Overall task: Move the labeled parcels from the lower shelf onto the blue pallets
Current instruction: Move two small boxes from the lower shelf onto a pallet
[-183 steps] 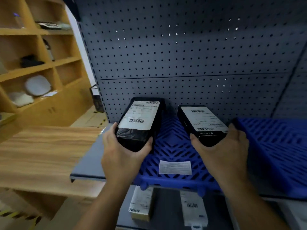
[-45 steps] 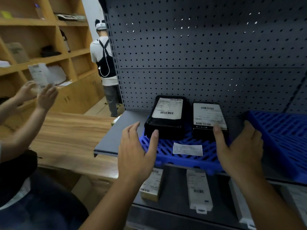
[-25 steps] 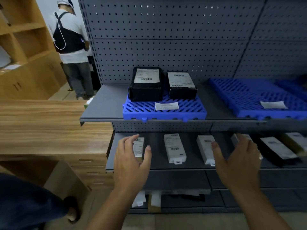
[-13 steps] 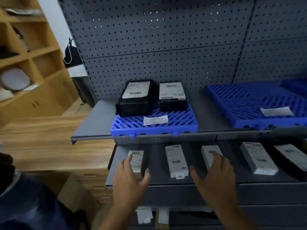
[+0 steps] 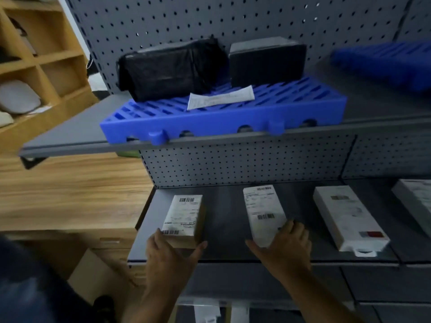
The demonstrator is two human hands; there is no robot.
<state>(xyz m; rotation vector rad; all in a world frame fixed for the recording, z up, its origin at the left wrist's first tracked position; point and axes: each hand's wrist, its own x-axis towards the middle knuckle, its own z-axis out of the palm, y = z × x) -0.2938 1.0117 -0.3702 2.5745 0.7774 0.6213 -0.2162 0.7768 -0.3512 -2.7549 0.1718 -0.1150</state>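
Observation:
On the grey lower shelf [image 5: 221, 231] lie several labeled parcels. My left hand [image 5: 170, 255] grips the near end of a small tan parcel [image 5: 183, 217] at the shelf's left. My right hand [image 5: 286, 245] holds the near end of a long white parcel [image 5: 263, 212] beside it. Another white parcel [image 5: 345, 217] lies further right. Above, a blue pallet [image 5: 233, 115] carries a black wrapped parcel [image 5: 168, 68] and a black box [image 5: 265, 61], with a paper slip [image 5: 220, 97] in front of them.
A second blue pallet [image 5: 387, 64] sits on the upper shelf at right. Grey pegboard [image 5: 233, 19] backs the shelves. A wooden counter [image 5: 70, 190] and wooden cubbies [image 5: 35, 61] stand at left. More packages lie on a shelf below.
Both hands have dropped from the pallet to the lower shelf and reached forward; each now holds the near end of a parcel. The view has moved lower and closer.

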